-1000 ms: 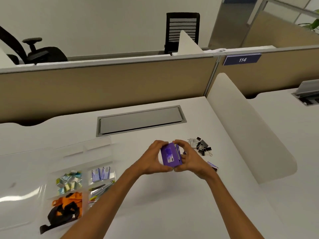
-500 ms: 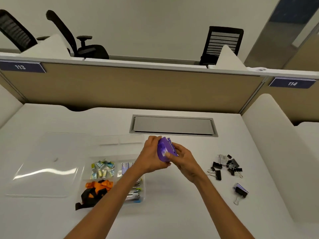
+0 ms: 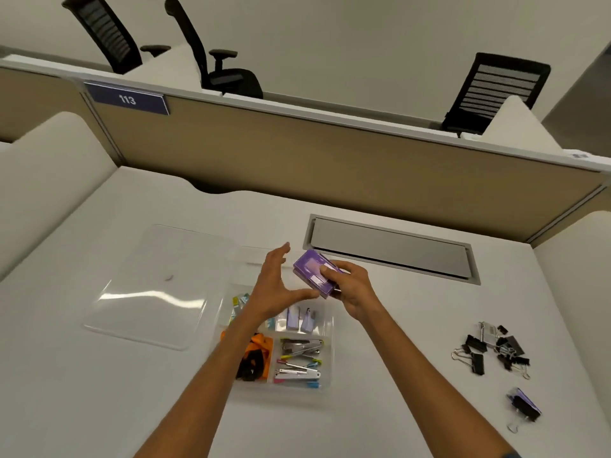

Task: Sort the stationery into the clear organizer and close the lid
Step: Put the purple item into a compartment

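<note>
My right hand [image 3: 352,290] grips a small purple box [image 3: 314,274] above the far part of the clear organizer [image 3: 327,355]. My left hand [image 3: 276,285] is open beside the box, its thumb reaching under the box's near corner. The organizer's compartments hold small coloured clips, purple packets [image 3: 299,319], an orange and black strap [image 3: 256,355] and metal staplers [image 3: 301,347]. Its clear lid [image 3: 148,289] lies flat on the desk to the left. A pile of black binder clips [image 3: 494,350] sits at the right, with one purple-backed clip [image 3: 524,406] nearer me.
The white desk [image 3: 396,325] has a grey cable hatch [image 3: 390,251] behind the hands. A beige partition [image 3: 330,160] with a 113 sign closes the back, and white dividers flank both sides. Office chairs stand beyond the partition.
Both hands carried the purple box left from near the binder clips to above the organizer. My left hand let go and opened; the right hand alone grips it.
</note>
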Motion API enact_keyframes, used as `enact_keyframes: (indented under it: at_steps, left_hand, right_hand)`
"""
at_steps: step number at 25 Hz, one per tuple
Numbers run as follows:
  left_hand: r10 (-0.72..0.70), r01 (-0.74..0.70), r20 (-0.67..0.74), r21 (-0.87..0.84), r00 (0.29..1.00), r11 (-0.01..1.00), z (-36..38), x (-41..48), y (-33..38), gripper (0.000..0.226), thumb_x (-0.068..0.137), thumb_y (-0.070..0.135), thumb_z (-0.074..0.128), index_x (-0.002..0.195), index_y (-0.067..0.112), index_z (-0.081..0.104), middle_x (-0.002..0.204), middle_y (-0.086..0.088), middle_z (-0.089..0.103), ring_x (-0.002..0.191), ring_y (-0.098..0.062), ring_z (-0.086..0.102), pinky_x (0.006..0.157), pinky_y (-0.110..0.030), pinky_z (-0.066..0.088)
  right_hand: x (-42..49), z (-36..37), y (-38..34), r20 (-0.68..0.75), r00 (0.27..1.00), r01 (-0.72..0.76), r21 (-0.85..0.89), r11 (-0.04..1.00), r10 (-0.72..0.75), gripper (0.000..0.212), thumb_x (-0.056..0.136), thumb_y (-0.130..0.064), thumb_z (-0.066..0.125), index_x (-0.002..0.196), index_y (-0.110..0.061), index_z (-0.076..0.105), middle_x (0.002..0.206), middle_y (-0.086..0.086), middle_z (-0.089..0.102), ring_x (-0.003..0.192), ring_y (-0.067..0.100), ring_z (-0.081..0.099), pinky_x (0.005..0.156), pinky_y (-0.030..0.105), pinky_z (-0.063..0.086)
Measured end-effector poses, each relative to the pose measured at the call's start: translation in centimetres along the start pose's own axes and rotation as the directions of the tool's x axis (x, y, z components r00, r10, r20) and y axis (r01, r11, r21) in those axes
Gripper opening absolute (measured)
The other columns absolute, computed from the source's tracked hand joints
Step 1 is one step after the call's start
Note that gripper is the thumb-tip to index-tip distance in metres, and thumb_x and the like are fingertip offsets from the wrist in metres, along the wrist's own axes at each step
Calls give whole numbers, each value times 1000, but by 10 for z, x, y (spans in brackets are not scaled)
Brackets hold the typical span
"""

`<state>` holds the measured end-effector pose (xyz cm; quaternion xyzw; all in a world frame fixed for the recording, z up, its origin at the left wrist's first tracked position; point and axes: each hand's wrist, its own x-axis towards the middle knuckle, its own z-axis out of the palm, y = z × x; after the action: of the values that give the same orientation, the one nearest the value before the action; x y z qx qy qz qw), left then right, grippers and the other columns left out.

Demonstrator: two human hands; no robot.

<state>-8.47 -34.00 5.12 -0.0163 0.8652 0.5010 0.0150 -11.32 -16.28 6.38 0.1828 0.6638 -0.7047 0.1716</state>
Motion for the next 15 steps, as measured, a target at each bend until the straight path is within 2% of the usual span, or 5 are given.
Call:
enact_keyframes:
  at_steps: [3, 5, 7, 10, 15]
  left_hand:
    - [-100, 58, -250, -173, 963, 983, -49, -1, -39, 67, 83, 30, 74, 138, 25, 37, 139, 3, 47, 118, -11, 50, 93, -31, 49]
    - [-125, 63, -322, -197, 938, 978, -75, -2, -60, 49, 92, 17, 64, 135, 20, 41, 134, 1, 52, 118, -16, 54, 91, -27, 49]
    - [-133, 76, -318, -183, 939, 980, -91, 0, -77, 40, 95, 6, 55, 133, 17, 44, 133, 0, 54, 121, -18, 54, 94, -27, 48]
    - [-144, 98, -291, -169, 946, 981, -98, 5, -93, 47, 92, -10, 42, 130, 16, 46, 133, -1, 55, 124, -19, 52, 100, -30, 44]
    - [-173, 129, -219, -200, 960, 971, -97, 13, -112, 46, 93, -10, 40, 131, 16, 45, 136, -1, 54, 125, -17, 52, 101, -31, 47]
  right_hand:
    - [18, 32, -4, 70, 997, -20, -47, 999, 24, 33, 82, -15, 76, 113, -11, 64, 108, 13, 70, 88, 20, 70, 72, 30, 60]
    - [27, 52, -8, 133, 991, -1, -93, 996, 14, 29, 82, -14, 75, 109, -13, 65, 110, 14, 68, 88, 19, 68, 71, 29, 60]
    - [37, 72, -10, 172, 985, 31, -155, 987, -4, 31, 83, -12, 74, 113, -11, 65, 114, 15, 65, 94, 20, 67, 78, 33, 59]
    - [49, 101, -7, 205, 978, 104, -315, 943, -39, 36, 85, -13, 73, 119, -6, 63, 119, 18, 64, 104, 23, 63, 88, 37, 56]
    - [62, 132, 6, 176, 983, 137, -517, 845, -51, 40, 88, -19, 70, 124, -6, 59, 126, 16, 60, 114, 28, 60, 88, 34, 54]
